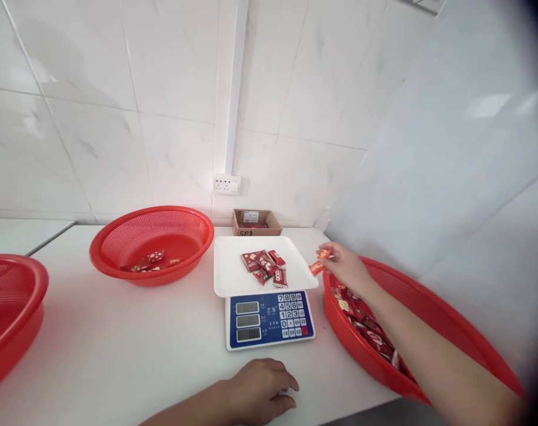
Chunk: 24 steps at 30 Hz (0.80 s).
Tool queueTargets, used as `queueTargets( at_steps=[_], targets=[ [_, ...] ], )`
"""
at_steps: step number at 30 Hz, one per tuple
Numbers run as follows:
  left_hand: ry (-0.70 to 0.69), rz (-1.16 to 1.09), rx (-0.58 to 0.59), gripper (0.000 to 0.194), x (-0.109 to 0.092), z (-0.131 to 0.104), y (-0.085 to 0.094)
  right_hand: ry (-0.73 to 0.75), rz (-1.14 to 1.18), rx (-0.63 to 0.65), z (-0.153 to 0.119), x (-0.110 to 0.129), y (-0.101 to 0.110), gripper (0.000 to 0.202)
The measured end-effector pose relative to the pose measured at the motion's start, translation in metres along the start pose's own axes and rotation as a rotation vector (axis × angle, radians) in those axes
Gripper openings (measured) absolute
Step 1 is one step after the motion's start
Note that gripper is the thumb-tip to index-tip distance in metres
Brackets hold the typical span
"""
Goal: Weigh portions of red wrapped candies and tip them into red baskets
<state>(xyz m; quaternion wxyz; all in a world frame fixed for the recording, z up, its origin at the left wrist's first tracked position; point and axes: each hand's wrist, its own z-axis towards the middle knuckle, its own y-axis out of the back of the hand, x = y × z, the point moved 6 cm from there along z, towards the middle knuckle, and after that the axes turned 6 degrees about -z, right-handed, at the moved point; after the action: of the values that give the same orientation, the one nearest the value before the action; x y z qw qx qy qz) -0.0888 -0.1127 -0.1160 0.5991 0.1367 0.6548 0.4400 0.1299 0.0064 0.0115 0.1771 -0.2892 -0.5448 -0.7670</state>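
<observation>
My right hand (pixel 342 263) pinches a small red snack packet (pixel 321 262) with yellow-orange print, just off the right edge of the scale's white tray (pixel 226 266). On that tray lies a loose pile of dark red snack packets (pixel 262 264). The weighing scale (pixel 271 319) has a blue panel with displays and keys; its readings are too faint to make out. My left hand (pixel 260 390) rests on the table in front of the scale, fingers loosely bent and thumb apart, holding nothing. Under my right forearm, a red basket (pixel 340 313) holds many packets (pixel 370 331).
Another red basket (pixel 104 260) with a few packets (pixel 151 260) stands left of the scale. Part of a third red basket (pixel 38 290) shows at the left edge. A small cardboard box (pixel 257 231) sits behind the tray, by the tiled wall with a socket (pixel 226 184).
</observation>
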Motion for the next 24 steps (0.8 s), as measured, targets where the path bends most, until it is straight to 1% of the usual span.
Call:
queueTargets(
  at_steps=[3, 5, 8, 11, 13, 16, 18, 20, 22, 24],
  targets=[
    [-0.027, 0.026, -0.005, 0.027, 0.003, 0.002, -0.003, -0.021, 0.2, 0.108, 0.01, 0.024, -0.042, 0.029],
    [-0.041, 0.058, 0.003, 0.027, 0.005, 0.003, -0.005, -0.031, 0.268, 0.126, 0.015, 0.034, -0.061, 0.03],
    [-0.054, 0.082, 0.013, 0.027, 0.006, 0.005, -0.007, -0.061, 0.235, 0.109, 0.018, 0.03, -0.075, 0.028],
    [-0.049, 0.085, -0.002, 0.027, 0.006, 0.004, -0.007, -0.104, 0.175, 0.116, 0.014, 0.014, -0.078, 0.028],
    [-0.043, 0.079, -0.014, 0.027, 0.004, 0.002, -0.005, -0.115, 0.158, 0.118, 0.008, 0.003, -0.073, 0.029],
    [-0.042, 0.044, -0.003, 0.027, 0.001, 0.001, -0.003, -0.106, 0.146, 0.081, -0.009, -0.004, -0.056, 0.033],
    [-0.038, 0.028, 0.018, 0.027, 0.0, 0.0, -0.002, -0.095, 0.098, 0.063, -0.022, -0.006, -0.039, 0.037],
    [-0.026, 0.026, 0.036, 0.027, 0.001, 0.0, -0.002, -0.097, -0.036, 0.051, -0.035, -0.01, -0.018, 0.038],
    [-0.022, 0.021, 0.041, 0.027, 0.002, 0.0, -0.003, -0.125, -0.165, 0.037, -0.046, -0.021, 0.003, 0.036],
    [-0.026, 0.016, 0.037, 0.027, 0.003, 0.0, -0.004, -0.164, -0.277, 0.05, -0.056, -0.038, 0.02, 0.036]
  ],
)
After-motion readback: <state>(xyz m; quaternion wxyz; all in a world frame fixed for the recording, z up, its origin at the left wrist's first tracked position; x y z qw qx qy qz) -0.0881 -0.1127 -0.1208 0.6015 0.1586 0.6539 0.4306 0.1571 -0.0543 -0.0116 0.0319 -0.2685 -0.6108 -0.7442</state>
